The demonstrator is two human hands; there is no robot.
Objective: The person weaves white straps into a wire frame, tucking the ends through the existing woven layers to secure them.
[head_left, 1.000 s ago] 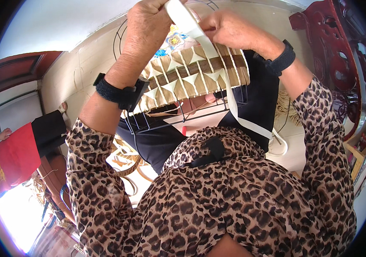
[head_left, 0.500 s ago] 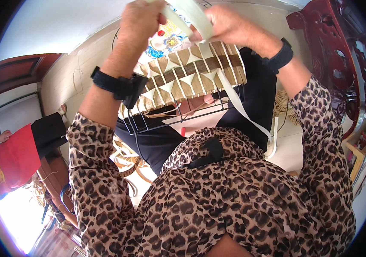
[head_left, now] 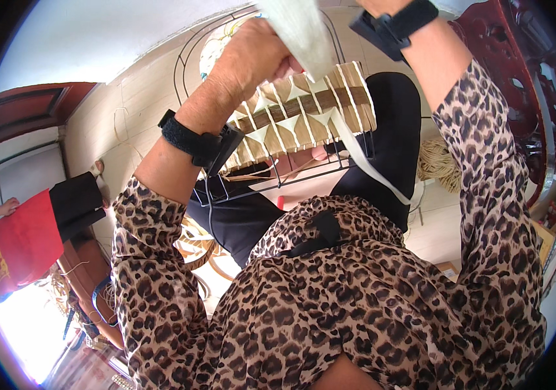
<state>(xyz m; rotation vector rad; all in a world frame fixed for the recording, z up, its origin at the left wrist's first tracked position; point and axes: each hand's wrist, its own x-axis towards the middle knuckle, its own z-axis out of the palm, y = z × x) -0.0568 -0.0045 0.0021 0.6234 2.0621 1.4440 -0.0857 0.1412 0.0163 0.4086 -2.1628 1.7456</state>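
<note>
A woven panel (head_left: pixel 278 117) of tan and brown bands, crossed by thin white cords, lies over a black wire frame (head_left: pixel 278 180) on my lap. My left hand (head_left: pixel 255 55) is closed at the panel's far edge; what its curled fingers grip is hidden. Right beside those fingers, a wide pale strip (head_left: pixel 300 36) rises taut from the panel out of the top of the view. My right hand is beyond the top edge, with only its wrist and strap (head_left: pixel 395 26) showing. The strip's narrower tail (head_left: pixel 369 162) hangs from the panel's near side across my right thigh.
Carved dark red furniture (head_left: pixel 505 65) stands at the right. A coil of tan cord (head_left: pixel 439 166) lies on the floor by my right knee, and loose pale strips (head_left: pixel 200 244) lie left of me. At the far left is a person in a red top (head_left: pixel 24 240).
My right hand has gone up and out of view, drawing the pale strip upward. My left hand has come down and right to the panel's far edge. The strip's tail has shortened.
</note>
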